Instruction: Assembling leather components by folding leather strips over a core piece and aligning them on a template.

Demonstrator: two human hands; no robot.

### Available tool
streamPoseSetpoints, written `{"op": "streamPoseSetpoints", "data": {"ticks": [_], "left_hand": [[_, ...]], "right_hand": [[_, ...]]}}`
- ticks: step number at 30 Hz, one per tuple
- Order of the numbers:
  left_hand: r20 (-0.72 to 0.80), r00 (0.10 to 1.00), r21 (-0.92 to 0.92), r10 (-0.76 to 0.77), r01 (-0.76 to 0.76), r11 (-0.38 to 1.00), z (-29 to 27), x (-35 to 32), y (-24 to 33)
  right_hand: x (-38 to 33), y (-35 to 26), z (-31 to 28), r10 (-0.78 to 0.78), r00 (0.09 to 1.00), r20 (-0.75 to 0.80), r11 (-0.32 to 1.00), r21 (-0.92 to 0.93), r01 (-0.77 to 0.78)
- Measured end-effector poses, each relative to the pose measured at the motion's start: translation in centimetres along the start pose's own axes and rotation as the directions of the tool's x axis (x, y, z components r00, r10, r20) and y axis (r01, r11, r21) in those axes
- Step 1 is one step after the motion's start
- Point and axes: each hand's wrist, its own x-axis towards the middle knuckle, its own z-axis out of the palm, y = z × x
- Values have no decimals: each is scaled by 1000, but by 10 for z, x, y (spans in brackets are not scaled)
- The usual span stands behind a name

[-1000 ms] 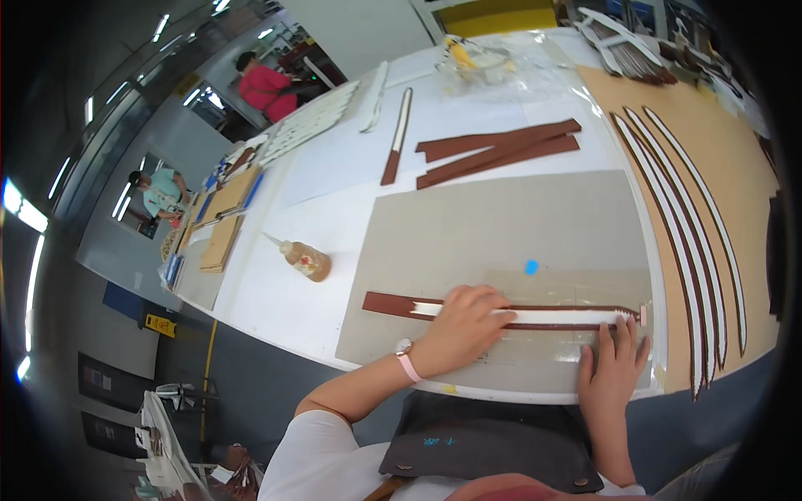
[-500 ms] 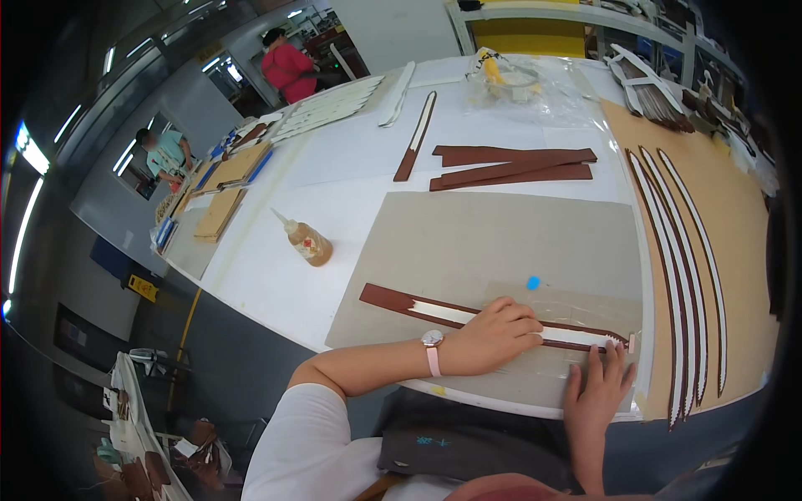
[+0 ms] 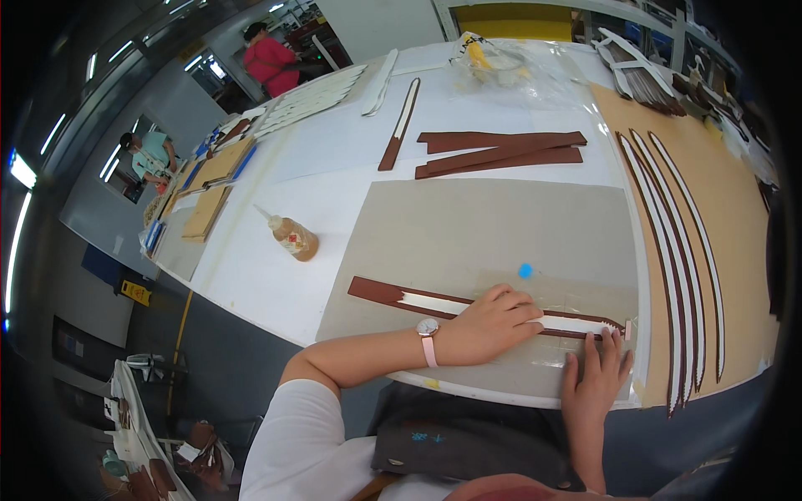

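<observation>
Your left hand (image 3: 493,324) presses flat on the brown strip with white backing (image 3: 468,307) lying on the grey mat (image 3: 501,225); your right hand (image 3: 595,380), fingers spread, pins its right end, neither grip closed around it.

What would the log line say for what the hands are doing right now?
left hand: flat on white strip | right hand: fingertips at strip's right end | brown strip underneath, on grey mat

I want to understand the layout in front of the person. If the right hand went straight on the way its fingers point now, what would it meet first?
The right hand points up-table, and its fingertips already reach the end of the brown strip with a white band. Beyond that is bare grey mat, probably free up to the mat's far edge.
</observation>
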Motion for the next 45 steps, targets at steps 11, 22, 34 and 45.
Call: {"op": "streamPoseSetpoints", "data": {"ticks": [11, 22, 34, 45], "left_hand": [[-13, 999, 37, 41, -41, 998, 12, 1, 2], [1, 999, 40, 50, -50, 998, 9, 1, 0], [35, 997, 21, 68, -69, 997, 0, 9, -5], [85, 993, 80, 77, -84, 993, -4, 20, -1]], "right_hand": [[0, 0, 0, 0, 1000, -8, 1000, 11, 1], [0, -4, -3, -6, 1000, 2, 1000, 10, 6], [9, -3, -4, -20, 999, -32, 1000, -3, 20], [3, -5, -6, 30, 999, -15, 1000, -10, -30]]}}
